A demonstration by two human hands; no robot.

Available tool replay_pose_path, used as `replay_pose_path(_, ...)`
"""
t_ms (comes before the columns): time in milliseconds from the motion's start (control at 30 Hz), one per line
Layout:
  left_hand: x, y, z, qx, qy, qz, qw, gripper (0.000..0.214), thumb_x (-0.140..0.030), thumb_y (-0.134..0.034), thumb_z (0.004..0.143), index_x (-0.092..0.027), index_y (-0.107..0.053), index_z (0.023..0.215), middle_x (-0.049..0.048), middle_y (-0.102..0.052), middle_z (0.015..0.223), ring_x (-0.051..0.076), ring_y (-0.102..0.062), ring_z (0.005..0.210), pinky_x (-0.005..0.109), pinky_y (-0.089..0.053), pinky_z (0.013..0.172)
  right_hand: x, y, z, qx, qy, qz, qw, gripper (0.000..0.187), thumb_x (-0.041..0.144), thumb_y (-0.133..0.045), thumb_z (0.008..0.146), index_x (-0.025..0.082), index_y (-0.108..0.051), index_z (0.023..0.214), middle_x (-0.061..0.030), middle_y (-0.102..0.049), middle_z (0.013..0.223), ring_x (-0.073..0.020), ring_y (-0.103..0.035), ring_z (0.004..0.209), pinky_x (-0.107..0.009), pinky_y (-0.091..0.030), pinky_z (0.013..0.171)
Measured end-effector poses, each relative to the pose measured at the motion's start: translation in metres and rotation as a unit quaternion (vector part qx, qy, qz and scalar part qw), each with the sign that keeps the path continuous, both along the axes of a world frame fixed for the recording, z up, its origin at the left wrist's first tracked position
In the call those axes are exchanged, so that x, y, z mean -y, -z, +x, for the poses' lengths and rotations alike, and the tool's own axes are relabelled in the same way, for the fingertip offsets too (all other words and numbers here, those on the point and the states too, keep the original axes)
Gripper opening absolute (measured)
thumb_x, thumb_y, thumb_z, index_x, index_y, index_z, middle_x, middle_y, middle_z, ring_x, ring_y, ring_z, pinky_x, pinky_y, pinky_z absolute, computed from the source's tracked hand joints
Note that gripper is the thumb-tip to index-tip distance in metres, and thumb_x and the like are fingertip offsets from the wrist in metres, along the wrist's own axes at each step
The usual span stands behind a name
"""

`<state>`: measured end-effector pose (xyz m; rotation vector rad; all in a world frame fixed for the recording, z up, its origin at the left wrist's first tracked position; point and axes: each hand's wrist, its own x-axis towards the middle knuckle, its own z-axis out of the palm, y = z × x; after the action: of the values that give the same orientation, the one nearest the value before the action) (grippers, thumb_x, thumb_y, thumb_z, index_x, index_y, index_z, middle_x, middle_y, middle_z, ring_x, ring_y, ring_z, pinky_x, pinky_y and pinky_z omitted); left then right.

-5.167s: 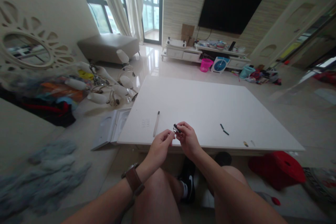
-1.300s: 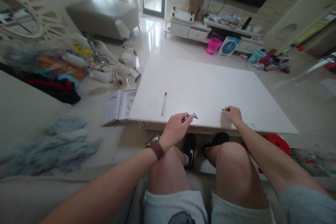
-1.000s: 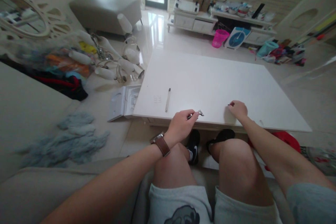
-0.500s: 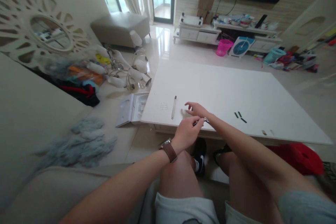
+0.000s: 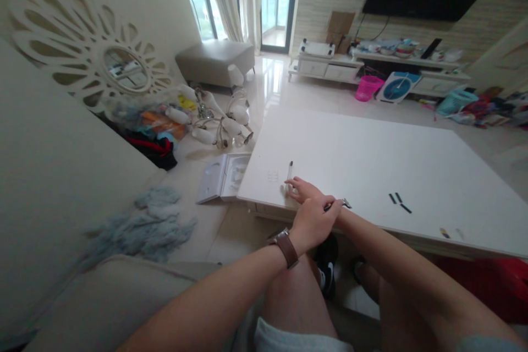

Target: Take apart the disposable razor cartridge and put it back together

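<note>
Silver gadget (image 5: 347, 203) gripped in your left hand (image 5: 314, 224), lower middle of frame, probably held high so right arm (image 5: 383, 245) can cross under. Your right hand (image 5: 306, 191) open, fingers spread by white pen (image 5: 290, 168), can't tell if actually touching.

From where I stand, the person's right hand (image 5: 304, 190) reaches across the white table (image 5: 371, 148), fingers at the lower end of a slim pale stick (image 5: 290, 168) with a dark tip; I can't quite tell whether they grip it. The left hand (image 5: 317, 222), a brown-strapped watch (image 5: 287, 248) at its wrist, crosses in front of the right wrist and holds a small metal tool (image 5: 346, 203). Three short dark strips (image 5: 398, 197) lie well apart from both hands, towards the table's right side.
</note>
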<state>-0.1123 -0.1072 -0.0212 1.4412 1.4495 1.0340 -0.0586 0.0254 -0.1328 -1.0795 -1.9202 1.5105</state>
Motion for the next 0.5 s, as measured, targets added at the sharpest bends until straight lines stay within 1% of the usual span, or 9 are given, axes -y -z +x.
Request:
replay_pose_path(67,0.001,0.0,0.0,-0.005,0.0,0.001,1.0,0.042,-0.046,-0.044,0.096,-0.02,-0.074,0.084,0.0066,-0.074,0.082,0.022,-0.064,0.077,0.032,-0.046,0.074,-0.004,0.002,0.007,0.059,-0.039,0.067,0.995,0.047,0.018,-0.084,0.06,0.019,-0.073,0.106,-0.0029,-0.065,0.099,-0.0162,-0.057,0.074,-0.027,-0.048,0.078)
replay_pose_path(100,0.001,0.0,0.0,-0.009,-0.001,0.002,1.0,0.042,-0.046,-0.043,0.096,-0.02,-0.074,0.086,0.0064,-0.073,0.082,0.021,-0.064,0.076,0.032,-0.046,0.073,-0.007,0.003,0.01,0.097,-0.064,0.102,0.988,0.047,0.017,-0.081,0.064,0.02,-0.072,0.11,-0.0037,-0.064,0.102,-0.0166,-0.057,0.076,-0.028,-0.048,0.079)
replay_pose_path(167,0.001,0.0,0.0,-0.018,-0.001,0.002,1.0,0.042,-0.045,-0.042,0.096,-0.019,-0.074,0.088,0.0061,-0.073,0.082,0.02,-0.063,0.076,0.031,-0.045,0.073,-0.012,0.006,0.017,0.171,-0.11,0.162,0.966,0.046,0.016,-0.075,0.072,0.022,-0.069,0.117,-0.0052,-0.063,0.109,-0.0178,-0.058,0.081,-0.029,-0.047,0.081)
replay_pose_path(200,0.001,0.0,0.0,-0.022,-0.001,0.002,1.0,0.043,-0.045,-0.041,0.097,-0.019,-0.074,0.089,0.006,-0.073,0.083,0.02,-0.063,0.076,0.031,-0.045,0.073,-0.014,0.007,0.02,0.199,-0.127,0.181,0.955,0.046,0.016,-0.072,0.074,0.023,-0.067,0.119,-0.0058,-0.062,0.111,-0.0184,-0.059,0.083,-0.029,-0.047,0.083)
replay_pose_path(233,0.001,0.0,0.0,-0.026,-0.002,0.001,1.0,0.043,-0.045,-0.041,0.097,-0.018,-0.074,0.089,0.006,-0.073,0.083,0.02,-0.062,0.076,0.03,-0.045,0.074,-0.016,0.008,0.022,0.218,-0.138,0.191,0.947,0.045,0.015,-0.07,0.075,0.023,-0.067,0.12,-0.0063,-0.061,0.113,-0.0189,-0.059,0.085,-0.03,-0.047,0.083)
replay_pose_path(367,0.001,0.0,0.001,-0.035,-0.005,-0.008,0.999,0.043,-0.045,-0.041,0.096,-0.018,-0.074,0.087,0.0059,-0.072,0.08,0.02,-0.062,0.075,0.03,-0.044,0.074,-0.016,0.009,0.027,0.251,-0.161,0.205,0.932,0.045,0.014,-0.066,0.079,0.023,-0.065,0.122,-0.0069,-0.06,0.115,-0.0198,-0.06,0.088,-0.03,-0.047,0.084)
replay_pose_path(500,0.001,0.001,0.001,-0.036,-0.007,-0.012,0.999,0.042,-0.045,-0.042,0.096,-0.019,-0.073,0.084,0.0054,-0.072,0.079,0.02,-0.062,0.076,0.03,-0.044,0.074,-0.01,0.008,0.02,0.264,-0.172,0.227,0.922,0.041,0.013,-0.064,0.081,0.02,-0.064,0.122,-0.0074,-0.06,0.114,-0.0188,-0.059,0.088,-0.028,-0.048,0.084)
